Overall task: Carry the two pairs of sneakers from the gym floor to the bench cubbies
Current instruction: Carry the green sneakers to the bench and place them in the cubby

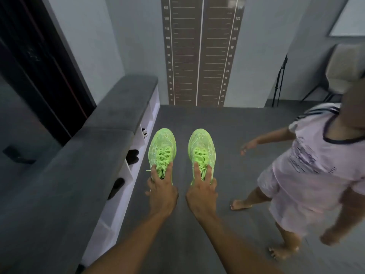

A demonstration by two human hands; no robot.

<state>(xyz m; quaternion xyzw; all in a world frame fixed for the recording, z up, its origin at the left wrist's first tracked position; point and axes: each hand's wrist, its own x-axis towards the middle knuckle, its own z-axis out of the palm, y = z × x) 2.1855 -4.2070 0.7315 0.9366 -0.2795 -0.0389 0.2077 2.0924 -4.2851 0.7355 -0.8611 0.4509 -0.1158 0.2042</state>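
Observation:
Two neon-green sneakers are held side by side above the grey floor, toes pointing away from me. My left hand [161, 189] grips the left green sneaker [162, 147] at its heel and tongue. My right hand [202, 191] grips the right green sneaker [201, 144] the same way. The grey-cushioned bench [94, 147] runs along the left, with white cubbies [136, 161] under it. Dark shoes [132, 156] fill one cubby, another dark shoe [116, 187] sits in a nearer one, and a white shoe [144, 132] shows in a farther one.
A person in a pale shirt and shorts [308, 175] stands barefoot close on my right, one arm stretched toward the sneakers. A height chart [199, 56] hangs on the far wall. A chair [343, 72] and a black stand [279, 80] are at the back right.

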